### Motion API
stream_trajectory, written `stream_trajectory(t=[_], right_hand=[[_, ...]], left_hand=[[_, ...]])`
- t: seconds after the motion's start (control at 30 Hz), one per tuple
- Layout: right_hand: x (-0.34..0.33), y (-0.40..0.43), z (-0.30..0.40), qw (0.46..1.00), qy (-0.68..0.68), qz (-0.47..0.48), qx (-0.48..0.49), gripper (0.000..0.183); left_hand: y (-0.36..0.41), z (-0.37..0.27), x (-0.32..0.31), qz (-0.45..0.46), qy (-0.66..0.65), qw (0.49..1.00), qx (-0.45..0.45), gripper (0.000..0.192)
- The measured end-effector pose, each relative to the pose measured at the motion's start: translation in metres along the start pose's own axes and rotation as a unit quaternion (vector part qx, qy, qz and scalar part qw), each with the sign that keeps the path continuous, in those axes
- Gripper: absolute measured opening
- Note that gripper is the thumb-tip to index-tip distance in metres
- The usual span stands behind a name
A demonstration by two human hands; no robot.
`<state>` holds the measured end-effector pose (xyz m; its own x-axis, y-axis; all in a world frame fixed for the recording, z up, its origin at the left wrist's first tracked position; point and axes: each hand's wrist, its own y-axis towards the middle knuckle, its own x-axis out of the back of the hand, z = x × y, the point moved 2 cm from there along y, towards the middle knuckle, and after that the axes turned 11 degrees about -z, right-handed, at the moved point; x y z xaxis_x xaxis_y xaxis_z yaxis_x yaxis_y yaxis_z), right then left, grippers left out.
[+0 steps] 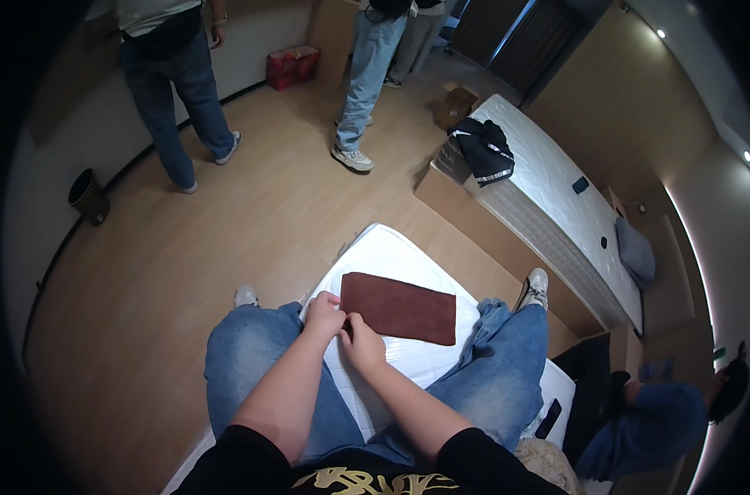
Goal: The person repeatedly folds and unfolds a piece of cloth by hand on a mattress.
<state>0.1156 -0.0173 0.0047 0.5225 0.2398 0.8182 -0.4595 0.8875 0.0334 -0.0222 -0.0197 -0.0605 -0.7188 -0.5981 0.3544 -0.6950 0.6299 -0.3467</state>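
Note:
A brown rectangular cloth [402, 309] lies flat on a white mattress [375, 244] between my knees. At its left edge is my left hand [324, 315], with curled fingers touching or very near the fabric; whether they grip it is hidden. My right hand [365, 348] is just beside it, lower down. Its thumb and forefinger pinch the cloth's near left corner, where a dark bit of fabric shows between them. The two hands almost meet there.
A second mattress [536, 185] on a bed base holds a dark jacket [483, 151]. Two people in jeans [173, 105] stand ahead, another person behind them. One person [644, 427] sits at right. A phone [549, 419] lies by my right thigh. A bin [90, 197] stands left.

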Motion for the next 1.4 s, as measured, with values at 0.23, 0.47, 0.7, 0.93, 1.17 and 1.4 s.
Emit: stream_trajectory(t=[0.23,0.47,0.7,0.93,1.17,1.4], right_hand=[[0.002,-0.01,-0.018,0.983,0.157,-0.089,0.018,0.015],[0.004,-0.011,-0.048,0.94,0.325,-0.095,-0.042,0.009],[0.037,-0.036,-0.027,0.956,0.29,-0.033,-0.019,0.012],[0.112,-0.04,-0.026,0.946,0.293,-0.136,0.011,0.009],[0.217,-0.077,-0.023,0.866,0.489,0.032,-0.104,0.004],[0.232,-0.087,-0.038,0.839,0.532,0.004,-0.112,0.002]], left_hand=[[-0.024,-0.017,0.0,0.037,-0.167,0.983,0.06,0.04],[-0.054,-0.019,-0.003,0.04,0.011,0.964,-0.263,0.035],[-0.063,-0.015,0.011,-0.067,0.08,0.93,-0.351,0.031],[-0.1,-0.061,0.047,-0.092,0.09,0.89,-0.438,0.025],[-0.184,-0.142,0.082,-0.05,0.039,0.835,-0.546,0.02],[-0.212,-0.162,0.079,0.029,-0.015,0.882,-0.471,0.012]])
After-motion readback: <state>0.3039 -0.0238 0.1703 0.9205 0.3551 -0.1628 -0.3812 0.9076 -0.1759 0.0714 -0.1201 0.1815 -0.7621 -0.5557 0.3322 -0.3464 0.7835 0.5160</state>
